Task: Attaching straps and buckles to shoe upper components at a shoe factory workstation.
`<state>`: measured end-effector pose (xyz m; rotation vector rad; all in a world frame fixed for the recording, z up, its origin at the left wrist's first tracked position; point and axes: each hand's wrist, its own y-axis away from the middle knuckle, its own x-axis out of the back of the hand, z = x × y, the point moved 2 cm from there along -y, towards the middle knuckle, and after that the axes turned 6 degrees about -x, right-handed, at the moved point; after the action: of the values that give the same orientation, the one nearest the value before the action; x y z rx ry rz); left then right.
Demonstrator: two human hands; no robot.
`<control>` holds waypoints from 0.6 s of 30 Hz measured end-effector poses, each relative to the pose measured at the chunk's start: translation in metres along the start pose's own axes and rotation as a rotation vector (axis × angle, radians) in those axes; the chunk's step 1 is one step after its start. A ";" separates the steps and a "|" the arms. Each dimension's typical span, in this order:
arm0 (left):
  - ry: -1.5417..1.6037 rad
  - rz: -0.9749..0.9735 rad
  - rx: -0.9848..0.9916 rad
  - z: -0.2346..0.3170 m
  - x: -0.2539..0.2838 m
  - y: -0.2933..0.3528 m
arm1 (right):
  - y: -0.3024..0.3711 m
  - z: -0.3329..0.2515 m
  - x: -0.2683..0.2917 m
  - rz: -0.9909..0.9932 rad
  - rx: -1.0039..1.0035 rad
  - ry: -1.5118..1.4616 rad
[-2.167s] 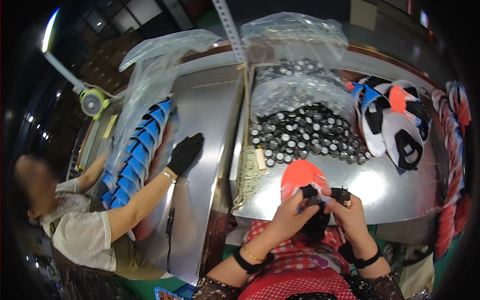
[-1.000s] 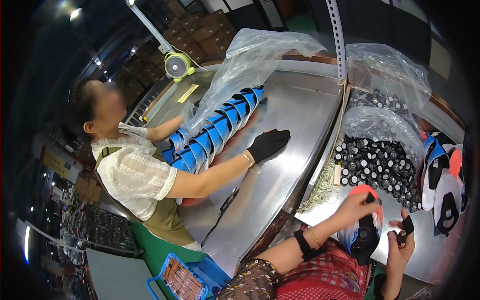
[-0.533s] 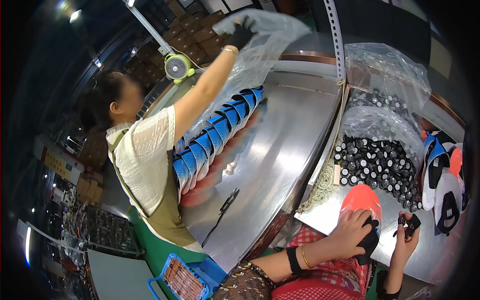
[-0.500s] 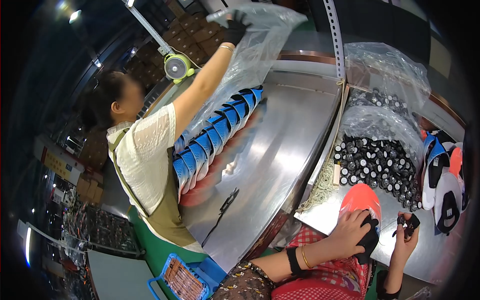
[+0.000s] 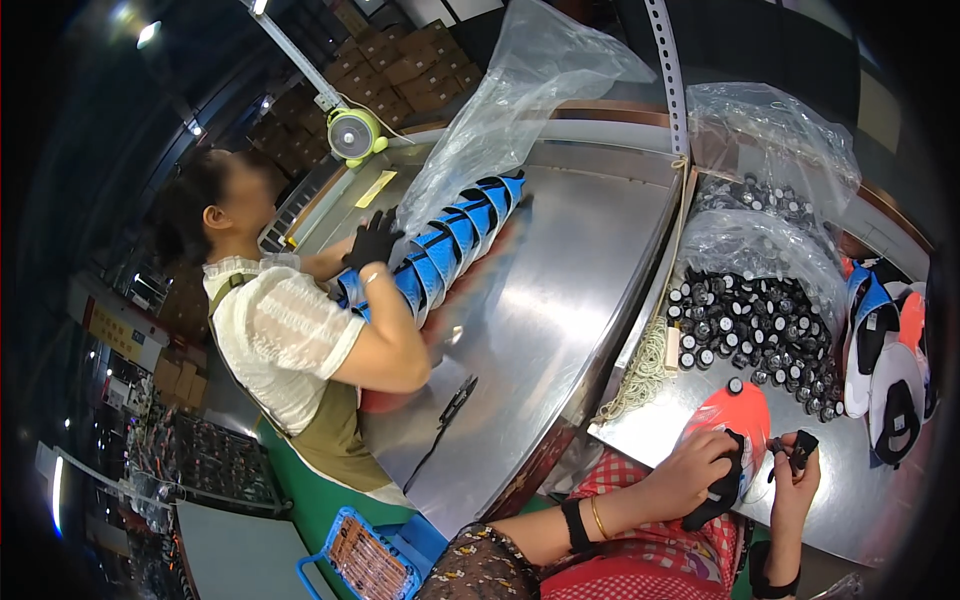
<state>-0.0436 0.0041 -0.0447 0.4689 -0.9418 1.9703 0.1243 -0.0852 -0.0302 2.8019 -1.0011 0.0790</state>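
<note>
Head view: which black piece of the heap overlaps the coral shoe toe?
The black piece at the far edge of the coral toe; the rest of the heap lies clear of it.

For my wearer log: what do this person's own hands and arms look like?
The left hand has a black band and a thin gold-coloured bracelet at the wrist, and a dark sleeve with a small floral print. The right hand has what looks like a black finger cover; black material wraps its forearm.
</note>
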 end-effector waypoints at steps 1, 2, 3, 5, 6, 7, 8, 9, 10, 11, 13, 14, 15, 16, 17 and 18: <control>-0.002 0.000 -0.001 0.003 0.001 -0.001 | 0.001 0.000 -0.001 -0.018 0.000 0.002; -0.060 0.056 0.048 0.005 0.002 -0.001 | 0.001 0.001 -0.001 -0.019 0.002 0.000; -0.116 0.111 0.099 0.006 0.004 0.000 | 0.000 0.002 -0.001 -0.050 -0.006 0.002; -0.107 0.128 0.118 0.002 0.001 0.002 | -0.002 0.006 -0.004 -0.084 -0.013 0.004; -0.096 0.143 0.136 0.001 0.002 0.002 | -0.002 0.009 -0.005 -0.084 -0.001 0.006; -0.098 0.144 0.137 0.001 0.003 0.003 | -0.002 0.011 -0.006 -0.083 0.012 0.007; -0.050 0.105 0.180 -0.001 0.004 0.004 | -0.002 0.010 -0.007 -0.085 0.013 0.006; -0.003 0.067 0.223 -0.002 0.005 0.005 | -0.001 0.009 -0.007 -0.099 -0.006 0.010; -0.006 0.068 0.224 -0.004 0.006 0.006 | -0.001 0.008 -0.009 -0.113 -0.025 0.015; 0.002 0.051 0.243 -0.007 0.005 0.008 | 0.001 0.004 -0.011 -0.115 -0.022 0.014; 0.007 0.034 0.265 -0.007 0.006 0.010 | 0.005 -0.006 -0.020 -0.096 0.014 0.041; -0.035 0.101 0.190 -0.004 0.008 0.010 | 0.006 -0.010 -0.022 -0.099 0.015 0.040; -0.076 0.170 0.115 0.000 0.009 0.011 | 0.008 -0.013 -0.023 -0.131 0.008 0.064; -0.078 0.172 0.116 0.000 0.006 0.013 | 0.010 -0.016 -0.026 -0.163 0.002 0.087; -0.115 0.186 0.089 -0.001 0.002 0.015 | 0.013 -0.018 -0.030 -0.152 0.039 0.108; -0.151 0.198 0.063 0.002 0.005 0.013 | 0.015 -0.021 -0.032 -0.155 0.039 0.108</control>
<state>-0.0575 0.0005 -0.0461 0.5859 -1.0565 2.1725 0.0898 -0.0734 -0.0108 2.8645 -0.7648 0.2294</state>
